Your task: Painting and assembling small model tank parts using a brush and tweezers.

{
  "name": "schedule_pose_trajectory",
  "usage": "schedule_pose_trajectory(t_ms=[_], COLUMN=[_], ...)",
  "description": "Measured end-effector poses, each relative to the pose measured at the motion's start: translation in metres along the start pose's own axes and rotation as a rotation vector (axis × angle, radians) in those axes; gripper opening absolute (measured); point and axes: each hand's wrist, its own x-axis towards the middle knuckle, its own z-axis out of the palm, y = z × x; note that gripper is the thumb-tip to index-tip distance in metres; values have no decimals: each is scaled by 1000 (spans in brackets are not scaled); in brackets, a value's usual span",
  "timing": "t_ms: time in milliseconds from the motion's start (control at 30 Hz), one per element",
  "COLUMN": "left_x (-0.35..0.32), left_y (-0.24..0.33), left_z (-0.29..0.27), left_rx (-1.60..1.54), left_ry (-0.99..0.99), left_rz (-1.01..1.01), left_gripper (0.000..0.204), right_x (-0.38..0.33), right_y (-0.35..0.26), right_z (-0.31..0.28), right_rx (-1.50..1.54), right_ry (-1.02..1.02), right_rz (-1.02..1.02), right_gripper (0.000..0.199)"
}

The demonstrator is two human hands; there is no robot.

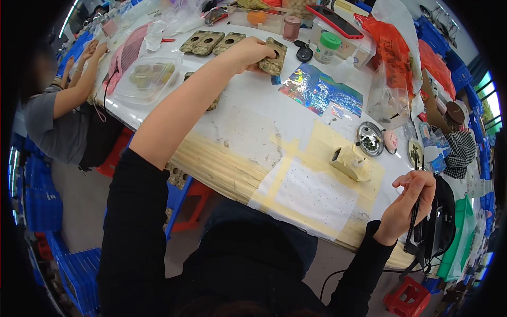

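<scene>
Camouflage phone case [274,56]: lies flat near the far edge of the worktable [248,132], camera cutout facing up. Left hand [252,52] reaches far out over the table, arm extended, fingers curled down onto the near-left side of this case, gripping its edge. Three more camouflage cases [210,42] sit in a row just to the left of it, along the same far edge, apart from the hand.

Right hand [411,196]: at the near right corner of the table, closed around a thin dark tool [413,221] held like a pen, its cable trailing down off the table edge. Tip of the tool is not clearly visible.

Just left of the right hand, a small cream-coloured holder [349,160] stands on yellowish tape on the white sheet [311,198] covering the near edge. Beyond it, a round metal dish [369,138] holding small dark pieces.

Middle of the table, right of the held case: iridescent foil sheet [323,91], lying flat. A black key fob [304,53] and a green-capped white jar [327,47] lie just beyond it. Red-edged phone [334,21] at the far edge.

Left end of the table: clear plastic box [148,76] with greenish items inside. Another person [63,105] in a grey top sits there, both hands on the table.
</scene>
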Motion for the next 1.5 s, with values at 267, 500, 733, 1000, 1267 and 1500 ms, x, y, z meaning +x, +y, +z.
schedule_pose_trajectory(t_ms=[267, 500, 733, 1000, 1267, 1500], left_x=[39, 13, 15, -17, 7, 8], left_y=[-19, -8, -25, -18, 2, 10], left_z=[-15, -4, -2, 19, 9, 11], left_rx=[514, 1140, 1306, 933, 814, 671], left_ry=[236, 249, 529, -25, -284, -294], left_rz=[75, 235, 691, 478, 101, 67], left_gripper=[56, 62, 43, 30, 23, 24], right_x=[1, -1, 0, -1, 3, 3], right_y=[-2, -1, -2, -3, 0, 2], right_z=[1, 1, 0, 4, 2, 2], right_rx=[21, 46, 50, 27, 45, 54], right_ry=[-26, -16, -49, -61, -53, -52], right_rz=[12, 4, 20, 24, 53, 47], right_gripper=[23, 22, 22, 22, 24, 24])
